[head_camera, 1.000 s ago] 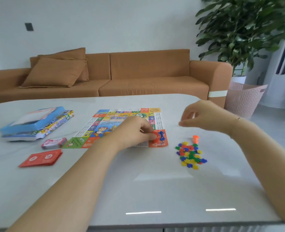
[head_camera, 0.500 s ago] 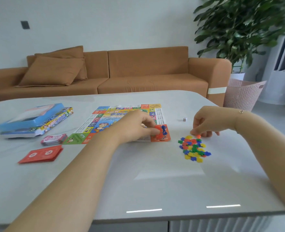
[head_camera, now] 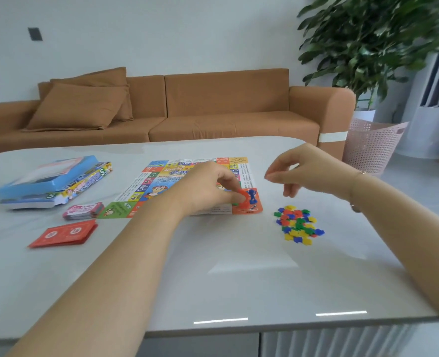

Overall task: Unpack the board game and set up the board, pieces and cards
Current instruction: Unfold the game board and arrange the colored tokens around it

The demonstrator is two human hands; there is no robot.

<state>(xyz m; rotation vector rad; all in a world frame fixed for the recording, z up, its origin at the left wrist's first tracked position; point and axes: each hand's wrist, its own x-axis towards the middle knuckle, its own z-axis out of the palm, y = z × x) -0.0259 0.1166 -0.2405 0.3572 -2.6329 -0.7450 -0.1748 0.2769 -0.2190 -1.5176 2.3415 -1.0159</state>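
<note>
1. The left hand (head_camera: 208, 188) pinches a small red plastic pawn (head_camera: 243, 199) between thumb and fingertips and sets it on the orange corner square of the colourful paper game board (head_camera: 161, 182), likely the start space.
2. A small blue plastic pawn (head_camera: 251, 196) stands upright just beside it on that same square, so the pieces seem to be gathering at one corner.
3. The right hand (head_camera: 308, 173) hovers above the table with fingertips drawn together. Whether it holds a piece I cannot tell; it is blurred.
4. Below it lies a loose pile of red, blue, yellow and green plastic tokens (head_camera: 298, 225), off the board and near at hand for sorting.
5. To the left, a red card deck (head_camera: 63, 234) and a pink card deck (head_camera: 83, 210) lie beside the board, ready.
6. The opened blue cardboard game box (head_camera: 50, 181) sits well apart on the glossy white table (head_camera: 226, 279), out of the play area.
</note>
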